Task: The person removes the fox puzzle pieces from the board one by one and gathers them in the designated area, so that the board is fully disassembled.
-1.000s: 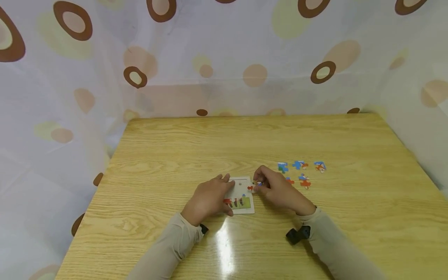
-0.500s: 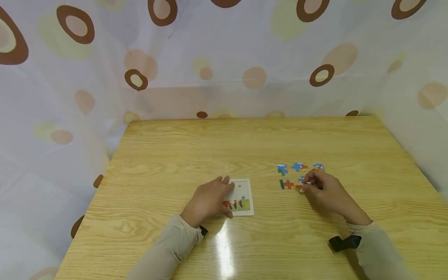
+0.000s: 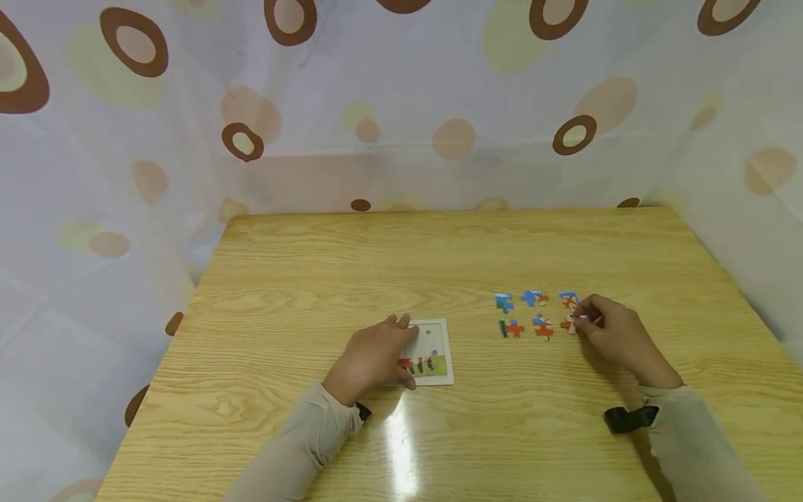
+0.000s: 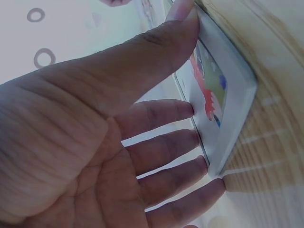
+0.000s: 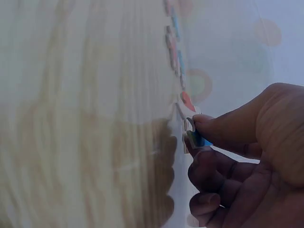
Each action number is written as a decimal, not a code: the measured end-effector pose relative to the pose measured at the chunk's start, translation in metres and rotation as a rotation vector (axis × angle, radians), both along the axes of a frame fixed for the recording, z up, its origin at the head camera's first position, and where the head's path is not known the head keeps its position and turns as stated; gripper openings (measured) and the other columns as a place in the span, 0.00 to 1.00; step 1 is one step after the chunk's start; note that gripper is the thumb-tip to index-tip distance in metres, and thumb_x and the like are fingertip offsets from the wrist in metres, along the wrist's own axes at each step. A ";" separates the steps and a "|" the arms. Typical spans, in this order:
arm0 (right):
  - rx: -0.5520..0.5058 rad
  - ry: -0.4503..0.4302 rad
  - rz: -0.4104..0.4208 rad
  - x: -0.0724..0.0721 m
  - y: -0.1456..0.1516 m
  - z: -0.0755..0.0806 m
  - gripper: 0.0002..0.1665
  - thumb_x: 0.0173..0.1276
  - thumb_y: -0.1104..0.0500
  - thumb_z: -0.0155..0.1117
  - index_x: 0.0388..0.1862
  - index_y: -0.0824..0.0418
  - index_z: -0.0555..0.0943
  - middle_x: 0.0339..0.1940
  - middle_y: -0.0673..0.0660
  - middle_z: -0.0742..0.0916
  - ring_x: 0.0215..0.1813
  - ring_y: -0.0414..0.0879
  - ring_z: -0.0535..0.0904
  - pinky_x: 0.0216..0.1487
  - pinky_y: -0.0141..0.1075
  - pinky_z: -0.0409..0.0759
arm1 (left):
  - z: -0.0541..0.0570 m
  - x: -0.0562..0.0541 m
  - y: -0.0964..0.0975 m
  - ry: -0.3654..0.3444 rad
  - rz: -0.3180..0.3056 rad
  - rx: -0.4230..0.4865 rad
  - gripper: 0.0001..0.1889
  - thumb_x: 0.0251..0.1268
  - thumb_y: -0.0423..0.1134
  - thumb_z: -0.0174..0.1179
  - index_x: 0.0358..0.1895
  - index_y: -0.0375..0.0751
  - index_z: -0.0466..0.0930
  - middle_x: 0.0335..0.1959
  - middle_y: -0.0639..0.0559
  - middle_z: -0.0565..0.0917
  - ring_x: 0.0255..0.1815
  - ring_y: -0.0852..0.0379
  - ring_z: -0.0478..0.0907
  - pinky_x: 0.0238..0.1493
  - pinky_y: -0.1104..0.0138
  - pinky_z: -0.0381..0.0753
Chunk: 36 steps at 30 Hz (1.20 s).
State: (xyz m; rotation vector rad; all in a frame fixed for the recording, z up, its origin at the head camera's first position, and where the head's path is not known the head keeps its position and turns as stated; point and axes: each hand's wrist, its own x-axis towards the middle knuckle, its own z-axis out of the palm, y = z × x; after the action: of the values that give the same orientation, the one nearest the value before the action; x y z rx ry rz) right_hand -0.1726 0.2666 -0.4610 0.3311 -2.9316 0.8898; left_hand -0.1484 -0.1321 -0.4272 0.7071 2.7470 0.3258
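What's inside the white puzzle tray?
The puzzle tray holds a red and green picture strip along its near edge, pale base beyond. The left hand covers much of its left side, so I can't tell everything there.

There's the left hand [image 3: 373, 355], blanketing the left part of the tray [image 3: 448, 352]! Right of the tray, the right hand [image 3: 617, 339] masks much of a pinched piece [image 5: 199, 139]; the loose pieces [image 5: 174, 53] there blur in the right wrist view. Below the tray, both sleeves [image 3: 304, 436] run off the head view.
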 end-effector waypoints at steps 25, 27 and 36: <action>0.066 -0.034 0.040 0.003 0.002 -0.002 0.11 0.67 0.76 0.65 0.47 0.76 0.78 0.44 0.75 0.77 0.38 0.65 0.82 0.38 0.55 0.83 | -0.002 0.001 0.002 0.035 -0.030 -0.034 0.46 0.51 0.55 0.80 0.74 0.41 0.74 0.78 0.44 0.67 0.79 0.43 0.63 0.67 0.47 0.74; 0.068 -0.026 0.042 0.004 0.002 -0.001 0.11 0.67 0.76 0.65 0.47 0.76 0.78 0.44 0.76 0.77 0.37 0.65 0.82 0.37 0.55 0.83 | -0.003 0.002 0.003 0.034 -0.035 -0.025 0.46 0.54 0.55 0.79 0.75 0.41 0.72 0.78 0.44 0.67 0.79 0.43 0.61 0.68 0.47 0.73; 0.032 0.069 0.096 0.010 -0.023 0.004 0.11 0.69 0.73 0.66 0.49 0.73 0.80 0.46 0.71 0.80 0.33 0.52 0.80 0.33 0.45 0.79 | -0.005 -0.002 -0.004 0.052 -0.029 0.018 0.48 0.59 0.61 0.73 0.79 0.43 0.66 0.81 0.44 0.60 0.81 0.44 0.57 0.72 0.46 0.68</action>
State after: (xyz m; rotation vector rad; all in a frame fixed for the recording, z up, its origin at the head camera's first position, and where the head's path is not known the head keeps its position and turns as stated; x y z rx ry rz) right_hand -0.1624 0.2438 -0.4568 0.4981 -2.8908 0.8254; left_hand -0.1508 -0.1366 -0.4320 0.7698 2.7831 0.3305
